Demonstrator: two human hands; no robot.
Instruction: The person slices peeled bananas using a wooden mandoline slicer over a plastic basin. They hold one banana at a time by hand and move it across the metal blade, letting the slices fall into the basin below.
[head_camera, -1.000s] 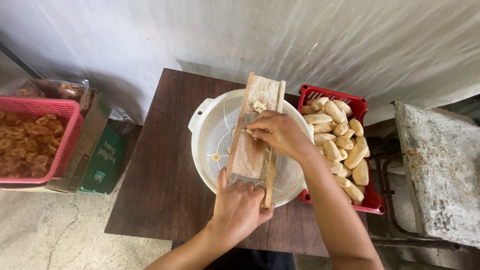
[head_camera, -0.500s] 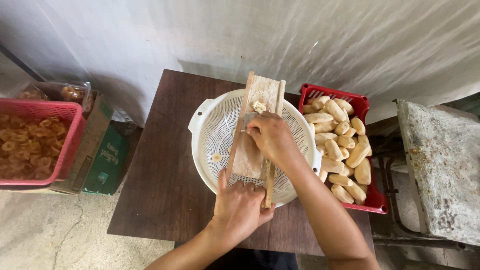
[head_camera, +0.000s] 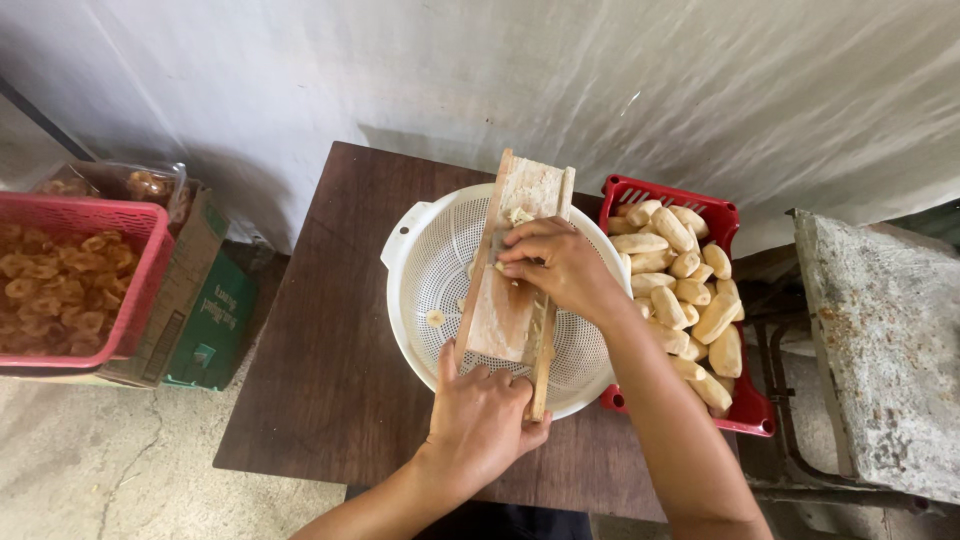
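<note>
- I see a dark brown table (head_camera: 330, 380) against a pale wall; it carries everything my hands work on.
- A white colander (head_camera: 440, 260) sits at mid-table, light plastic and perforated, likely to slide if pushed sideways.
- Touching its right rim is a red basket (head_camera: 745, 405) heaped with peeled pale pieces (head_camera: 690, 290), smooth and probably slippery when wet.
- Far left, off the table, a second pink basket (head_camera: 150, 260) holds browner fried-looking slices, beside a green box (head_camera: 215, 320).
- The slicer (head_camera: 505, 300), a wooden board with side rails, lies tilted across the colander, its far end on the far rim, its near end toward me. It looks stiff and fairly light; I judge the near end and the rails the safe places to hold, well away from the blade slot at mid-board.
- My left hand (head_camera: 480, 415) is clamped on the slicer's near end, fingers wrapped over the edge, pinning it to the near rim.
- My right hand (head_camera: 550, 265) is closed on a small pale piece pressed to the board just past the middle; the piece is mostly hidden under my fingers. Being a short stub, it seems soft and slick, so fingertips ride near the blade.
- A few thin slices (head_camera: 435, 318) lie in the colander's bottom, fragile and light.
</note>
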